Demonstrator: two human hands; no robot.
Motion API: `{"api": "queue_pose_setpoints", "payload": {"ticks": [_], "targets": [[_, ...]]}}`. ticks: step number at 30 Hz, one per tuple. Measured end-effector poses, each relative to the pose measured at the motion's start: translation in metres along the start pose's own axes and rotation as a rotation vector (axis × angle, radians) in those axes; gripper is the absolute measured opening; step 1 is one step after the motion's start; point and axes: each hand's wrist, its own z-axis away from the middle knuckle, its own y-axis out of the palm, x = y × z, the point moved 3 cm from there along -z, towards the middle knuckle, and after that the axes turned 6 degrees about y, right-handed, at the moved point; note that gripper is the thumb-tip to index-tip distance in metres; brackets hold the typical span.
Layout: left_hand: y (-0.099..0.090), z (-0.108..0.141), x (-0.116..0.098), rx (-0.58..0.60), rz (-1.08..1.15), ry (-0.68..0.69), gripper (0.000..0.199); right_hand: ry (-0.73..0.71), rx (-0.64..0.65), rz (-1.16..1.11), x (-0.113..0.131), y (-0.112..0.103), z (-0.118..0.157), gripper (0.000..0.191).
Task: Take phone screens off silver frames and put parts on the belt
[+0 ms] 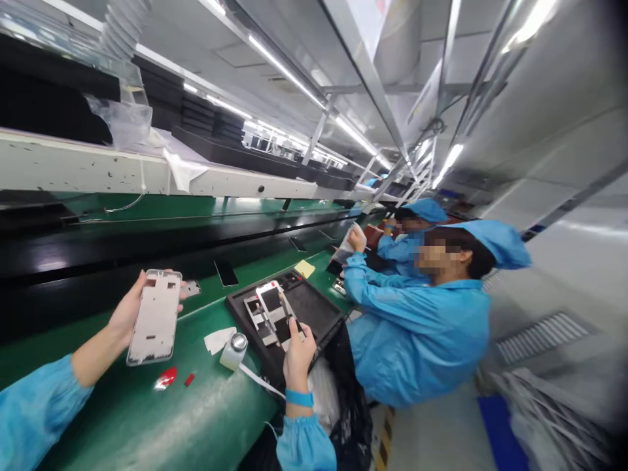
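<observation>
Single head-worn view from above the green bench (196, 405), close, tilted, facing forward and down its length.

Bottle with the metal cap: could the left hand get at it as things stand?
Probably not: the left hand is taken up by the pale panel, though nothing tall stands between it and the bottle.

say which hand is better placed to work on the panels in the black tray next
Probably the right hand: it is at the black tray, holding a slim tool over the panels. The left hand is farther off, holding a pale frame.
</observation>
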Motion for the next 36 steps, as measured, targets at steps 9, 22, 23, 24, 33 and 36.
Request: {"api": "queue_pose_setpoints", "payload": {"ticks": [9, 22, 23, 24, 33, 36], "targets": [[0.032, 0.126, 0.030, 0.599, 0.394, -0.226, 0.081, 0.109, 0.226, -0.220, 0.049, 0.048, 0.173, 0.052], [-0.003, 0.126, 0.005, 0.521, -0.293, 0.375, 0.064, -0.364, 0.723, -0.193, 0.143, 0.071, 0.212, 0.049], [-0.004, 0.127, 0.004, 0.528, -0.380, 0.437, 0.063, -0.342, 0.716, -0.221, 0.146, 0.074, 0.213, 0.049], [-0.005, 0.127, 0.004, 0.536, -0.469, 0.493, 0.063, -0.319, 0.705, -0.254, 0.148, 0.077, 0.215, 0.050], [-0.003, 0.133, -0.006, 0.715, -0.929, 0.888, 0.072, -0.212, 0.536, -0.468, 0.158, 0.078, 0.225, 0.019], [-0.001, 0.136, -0.011, 0.753, -0.950, 0.892, 0.063, -0.277, 0.474, -0.400, 0.166, 0.069, 0.225, 0.022]]}}
